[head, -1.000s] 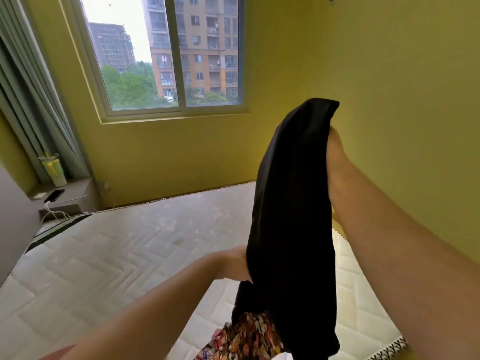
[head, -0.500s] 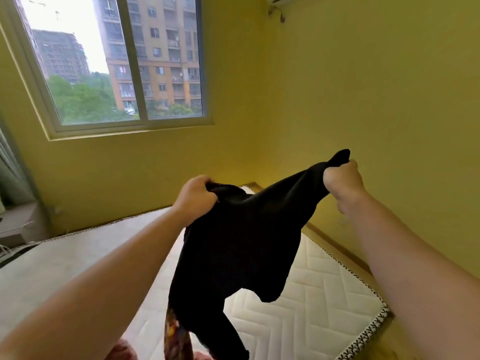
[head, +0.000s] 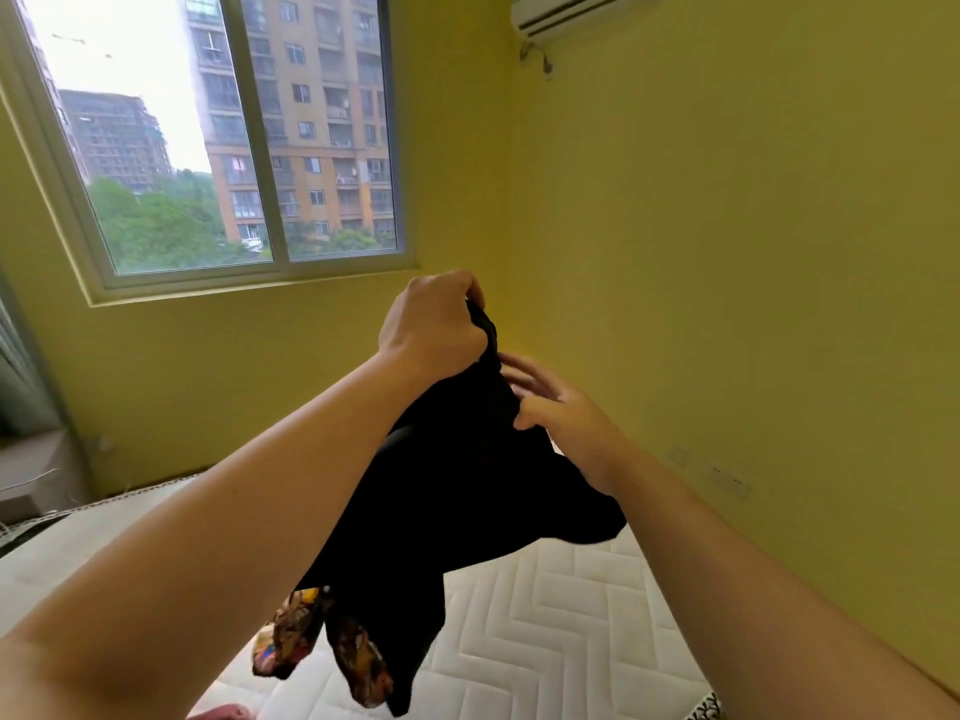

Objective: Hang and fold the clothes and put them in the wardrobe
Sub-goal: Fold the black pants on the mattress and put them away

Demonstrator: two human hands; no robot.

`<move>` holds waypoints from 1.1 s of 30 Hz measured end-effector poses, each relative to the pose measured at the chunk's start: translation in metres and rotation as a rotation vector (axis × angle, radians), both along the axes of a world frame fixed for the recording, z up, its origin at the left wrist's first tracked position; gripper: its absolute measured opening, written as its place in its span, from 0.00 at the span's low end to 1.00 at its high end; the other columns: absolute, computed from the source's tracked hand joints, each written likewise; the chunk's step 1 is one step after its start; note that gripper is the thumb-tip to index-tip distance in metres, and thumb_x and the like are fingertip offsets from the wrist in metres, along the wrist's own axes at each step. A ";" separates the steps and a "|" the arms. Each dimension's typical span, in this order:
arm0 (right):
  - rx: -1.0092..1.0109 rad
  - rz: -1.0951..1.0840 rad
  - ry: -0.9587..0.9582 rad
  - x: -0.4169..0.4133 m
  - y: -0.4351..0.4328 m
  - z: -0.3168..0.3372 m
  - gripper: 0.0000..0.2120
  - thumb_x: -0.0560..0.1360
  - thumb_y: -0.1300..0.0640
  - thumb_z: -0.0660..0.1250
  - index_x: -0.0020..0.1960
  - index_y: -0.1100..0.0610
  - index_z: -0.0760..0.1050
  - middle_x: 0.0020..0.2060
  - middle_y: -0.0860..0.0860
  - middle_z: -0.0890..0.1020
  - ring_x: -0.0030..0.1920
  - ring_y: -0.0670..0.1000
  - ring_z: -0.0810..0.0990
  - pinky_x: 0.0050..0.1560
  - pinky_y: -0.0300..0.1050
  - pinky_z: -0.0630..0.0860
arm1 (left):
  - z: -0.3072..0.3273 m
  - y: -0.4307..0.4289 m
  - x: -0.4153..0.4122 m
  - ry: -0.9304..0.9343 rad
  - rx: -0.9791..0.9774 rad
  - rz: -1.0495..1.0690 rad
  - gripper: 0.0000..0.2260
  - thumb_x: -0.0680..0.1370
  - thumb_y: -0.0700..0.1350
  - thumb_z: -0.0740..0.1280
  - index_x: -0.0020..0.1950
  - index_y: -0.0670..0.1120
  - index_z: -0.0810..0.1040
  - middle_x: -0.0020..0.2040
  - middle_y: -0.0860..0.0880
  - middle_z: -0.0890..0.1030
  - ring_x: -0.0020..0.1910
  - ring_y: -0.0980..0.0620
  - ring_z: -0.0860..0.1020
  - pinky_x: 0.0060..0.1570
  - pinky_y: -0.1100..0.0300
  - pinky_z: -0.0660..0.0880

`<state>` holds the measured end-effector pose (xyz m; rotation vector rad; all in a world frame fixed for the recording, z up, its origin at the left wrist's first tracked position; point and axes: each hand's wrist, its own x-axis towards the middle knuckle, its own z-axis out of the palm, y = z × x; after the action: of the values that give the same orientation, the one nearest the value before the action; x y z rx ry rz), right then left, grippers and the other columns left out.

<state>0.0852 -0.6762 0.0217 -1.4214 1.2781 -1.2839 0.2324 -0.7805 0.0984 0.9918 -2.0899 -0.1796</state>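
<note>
A black garment (head: 457, 506) with a colourful floral-print part (head: 332, 646) at its lower end hangs in the air above the mattress. My left hand (head: 434, 324) is clenched on its top edge, held highest. Just below and to the right, my right hand (head: 561, 413) pinches the fabric between thumb and fingers, the other fingers spread behind the cloth. The two hands are close together. The wardrobe is not in view.
A bare white quilted mattress (head: 561, 615) lies below, against the yellow wall (head: 753, 283). A window (head: 234, 137) is at the back left, an air conditioner (head: 566, 10) at the top, a low side table (head: 31, 475) at the far left.
My right hand has let go of the far corner and come in close under my left hand, gripping the garment lower. My left hand has risen. The view has tilted upward and right.
</note>
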 end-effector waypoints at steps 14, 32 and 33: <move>0.535 -0.184 0.945 -0.053 0.017 -0.039 0.11 0.62 0.66 0.71 0.42 0.56 0.75 0.39 0.53 0.78 0.39 0.53 0.76 0.37 0.44 0.72 | -0.030 -0.003 0.018 -0.039 0.115 0.091 0.10 0.64 0.43 0.65 0.41 0.55 0.80 0.41 0.55 0.80 0.42 0.50 0.79 0.35 0.60 0.74; 0.147 -0.606 0.627 -0.026 0.015 -0.031 0.02 0.79 0.55 0.66 0.49 0.52 0.76 0.40 0.50 0.80 0.39 0.51 0.78 0.32 0.42 0.68 | -0.041 0.006 0.012 -0.217 0.110 -0.078 0.11 0.67 0.44 0.67 0.47 0.54 0.81 0.45 0.54 0.79 0.43 0.50 0.78 0.39 0.57 0.77; 0.082 -0.700 0.578 -0.031 0.015 -0.027 0.01 0.79 0.56 0.65 0.49 0.52 0.75 0.40 0.48 0.80 0.38 0.49 0.78 0.32 0.41 0.68 | -0.042 0.004 0.015 -0.265 0.138 -0.119 0.13 0.68 0.43 0.68 0.51 0.52 0.81 0.48 0.52 0.80 0.46 0.49 0.78 0.42 0.57 0.77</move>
<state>0.0544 -0.6613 -0.0055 -1.3831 2.3397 -1.2530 0.2476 -0.7770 0.0565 1.0180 -2.4079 -0.2683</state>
